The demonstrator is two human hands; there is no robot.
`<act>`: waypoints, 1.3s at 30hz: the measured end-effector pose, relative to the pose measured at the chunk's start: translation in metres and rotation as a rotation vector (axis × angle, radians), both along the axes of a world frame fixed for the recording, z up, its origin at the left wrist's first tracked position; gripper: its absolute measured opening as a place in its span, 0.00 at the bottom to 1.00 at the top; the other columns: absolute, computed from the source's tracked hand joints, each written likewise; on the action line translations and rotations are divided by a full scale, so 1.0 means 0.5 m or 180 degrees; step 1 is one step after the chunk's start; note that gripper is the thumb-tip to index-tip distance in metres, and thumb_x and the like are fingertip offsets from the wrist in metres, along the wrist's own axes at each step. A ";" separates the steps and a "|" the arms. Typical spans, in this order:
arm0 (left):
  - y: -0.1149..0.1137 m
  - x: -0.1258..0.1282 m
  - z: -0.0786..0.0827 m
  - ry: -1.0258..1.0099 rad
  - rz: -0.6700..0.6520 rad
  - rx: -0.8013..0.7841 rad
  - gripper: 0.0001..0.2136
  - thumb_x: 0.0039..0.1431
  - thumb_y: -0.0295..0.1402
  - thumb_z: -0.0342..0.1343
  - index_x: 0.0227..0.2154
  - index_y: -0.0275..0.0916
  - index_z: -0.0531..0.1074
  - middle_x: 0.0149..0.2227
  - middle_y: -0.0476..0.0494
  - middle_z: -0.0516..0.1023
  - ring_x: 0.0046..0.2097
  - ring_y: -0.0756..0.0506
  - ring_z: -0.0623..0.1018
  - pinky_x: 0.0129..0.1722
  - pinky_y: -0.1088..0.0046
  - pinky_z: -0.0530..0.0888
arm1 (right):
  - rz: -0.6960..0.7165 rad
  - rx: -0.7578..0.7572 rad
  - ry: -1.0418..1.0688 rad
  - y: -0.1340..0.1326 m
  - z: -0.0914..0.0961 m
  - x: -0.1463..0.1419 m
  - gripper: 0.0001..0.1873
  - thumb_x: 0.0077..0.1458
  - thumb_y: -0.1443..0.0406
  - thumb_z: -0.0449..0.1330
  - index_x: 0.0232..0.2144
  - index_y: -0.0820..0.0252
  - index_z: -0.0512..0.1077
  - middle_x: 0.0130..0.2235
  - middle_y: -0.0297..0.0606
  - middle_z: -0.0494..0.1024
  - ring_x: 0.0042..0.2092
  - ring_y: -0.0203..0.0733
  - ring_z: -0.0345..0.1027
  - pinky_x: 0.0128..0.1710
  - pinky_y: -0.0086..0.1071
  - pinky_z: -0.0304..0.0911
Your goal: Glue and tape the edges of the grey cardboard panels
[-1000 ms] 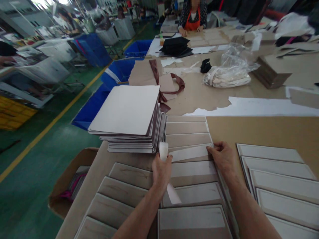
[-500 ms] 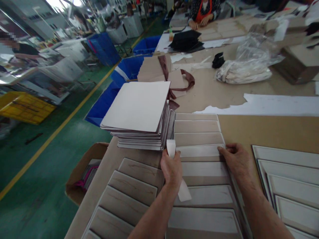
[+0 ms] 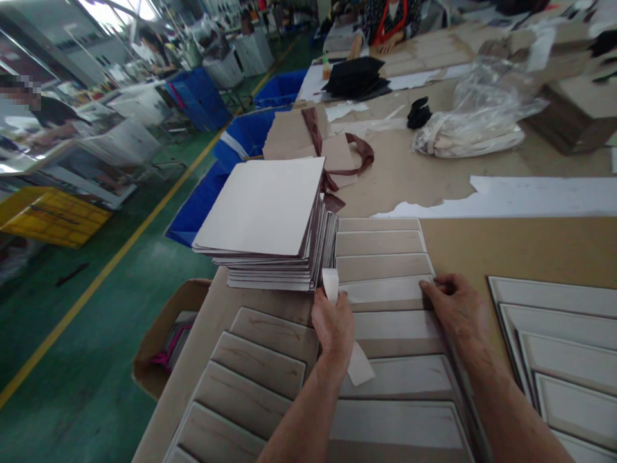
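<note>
My left hand (image 3: pixel 333 323) is closed around a narrow white strip (image 3: pixel 360 365), whose ends stick out above and below the fist. It rests at the left edge of a row of overlapping flat panels (image 3: pixel 395 379), each with a pale band on beige. At the right edge of the same row, my right hand (image 3: pixel 456 305) pinches the corner of one panel (image 3: pixel 385 290) between thumb and fingers. Beyond my left hand stands a stack of white-topped boards (image 3: pixel 265 206).
More overlapping beige panels (image 3: pixel 255 366) lie at the left, and pale dark-edged ones (image 3: pixel 563 334) at the right. A cardboard box (image 3: pixel 144 366) stands on the floor. Farther back are blue bins (image 3: pixel 193 206), a plastic bag (image 3: pixel 477 122), and a co-worker in a red apron (image 3: pixel 389 29).
The view has shifted slightly. Both hands keep their places on the panel row, and the lower end of the white strip has swung a little to the right.
</note>
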State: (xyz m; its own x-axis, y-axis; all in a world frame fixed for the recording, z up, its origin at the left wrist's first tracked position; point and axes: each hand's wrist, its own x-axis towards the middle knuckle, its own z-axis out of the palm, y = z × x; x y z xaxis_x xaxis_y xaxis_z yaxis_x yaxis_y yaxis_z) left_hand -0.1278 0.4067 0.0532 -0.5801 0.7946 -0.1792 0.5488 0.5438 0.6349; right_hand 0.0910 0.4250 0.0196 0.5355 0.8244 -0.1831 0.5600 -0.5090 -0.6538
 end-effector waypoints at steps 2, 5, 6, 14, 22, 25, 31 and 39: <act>0.001 0.000 0.000 0.0023 0.0002 0.0012 0.10 0.57 0.31 0.59 0.41 0.34 0.74 0.40 0.34 0.81 0.44 0.40 0.80 0.40 0.72 0.71 | 0.0011 0.0008 -0.0017 0.000 0.001 -0.001 0.17 0.45 0.50 0.62 0.32 0.54 0.71 0.27 0.34 0.75 0.30 0.45 0.68 0.30 0.34 0.58; 0.002 0.001 0.001 0.0055 0.0021 -0.0029 0.10 0.56 0.32 0.60 0.40 0.34 0.74 0.39 0.34 0.81 0.43 0.40 0.80 0.39 0.72 0.71 | -0.0009 0.0007 -0.0045 0.000 0.003 -0.003 0.16 0.45 0.51 0.62 0.32 0.55 0.70 0.27 0.34 0.75 0.29 0.45 0.68 0.29 0.34 0.58; 0.002 0.002 0.002 0.0067 0.0031 -0.0056 0.10 0.56 0.32 0.60 0.40 0.34 0.74 0.39 0.34 0.81 0.43 0.39 0.81 0.39 0.71 0.71 | -0.0022 0.0001 -0.0060 0.000 0.004 -0.004 0.16 0.45 0.51 0.62 0.32 0.55 0.71 0.27 0.34 0.75 0.29 0.44 0.68 0.29 0.34 0.57; 0.003 0.003 -0.003 0.0158 0.0025 -0.0006 0.10 0.56 0.32 0.60 0.40 0.35 0.73 0.38 0.35 0.81 0.41 0.39 0.81 0.38 0.70 0.71 | 0.0002 -0.0021 -0.0117 -0.002 0.002 -0.008 0.18 0.47 0.50 0.61 0.35 0.55 0.71 0.29 0.35 0.76 0.31 0.45 0.69 0.30 0.34 0.57; 0.000 0.000 -0.017 0.0582 -0.0052 0.0175 0.09 0.55 0.33 0.62 0.38 0.36 0.72 0.37 0.38 0.79 0.40 0.39 0.79 0.39 0.68 0.70 | 0.0017 -0.0151 -0.0169 0.003 0.013 -0.015 0.15 0.48 0.52 0.62 0.34 0.55 0.71 0.29 0.33 0.76 0.30 0.43 0.68 0.29 0.32 0.55; -0.005 0.003 -0.020 0.0761 -0.0158 0.0252 0.09 0.56 0.32 0.61 0.38 0.36 0.72 0.36 0.39 0.78 0.40 0.40 0.78 0.39 0.68 0.70 | 0.0053 -0.0236 -0.0288 0.004 0.021 -0.018 0.15 0.49 0.52 0.61 0.35 0.55 0.71 0.30 0.33 0.76 0.30 0.43 0.67 0.27 0.32 0.54; -0.018 0.011 -0.016 0.0944 -0.0752 0.0246 0.10 0.61 0.25 0.52 0.37 0.42 0.78 0.37 0.44 0.74 0.38 0.45 0.76 0.37 0.73 0.68 | 0.0132 -0.0210 -0.0251 0.006 0.024 -0.016 0.14 0.49 0.53 0.61 0.34 0.55 0.72 0.29 0.35 0.76 0.30 0.43 0.68 0.28 0.32 0.54; -0.016 0.007 -0.009 0.1020 -0.0983 0.0038 0.13 0.59 0.23 0.51 0.42 0.41 0.76 0.41 0.43 0.74 0.42 0.45 0.76 0.38 0.74 0.68 | 0.0358 -0.0036 0.0162 0.021 -0.008 0.018 0.13 0.48 0.53 0.60 0.29 0.56 0.72 0.26 0.34 0.76 0.30 0.43 0.69 0.29 0.32 0.58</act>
State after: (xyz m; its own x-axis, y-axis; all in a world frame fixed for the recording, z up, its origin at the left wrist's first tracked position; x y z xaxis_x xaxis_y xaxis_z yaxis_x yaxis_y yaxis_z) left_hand -0.1242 0.3988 0.0488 -0.3398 0.9403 -0.0188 0.8545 0.3170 0.4114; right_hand 0.1003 0.4353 0.0157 0.4296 0.8764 -0.2175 0.5800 -0.4524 -0.6774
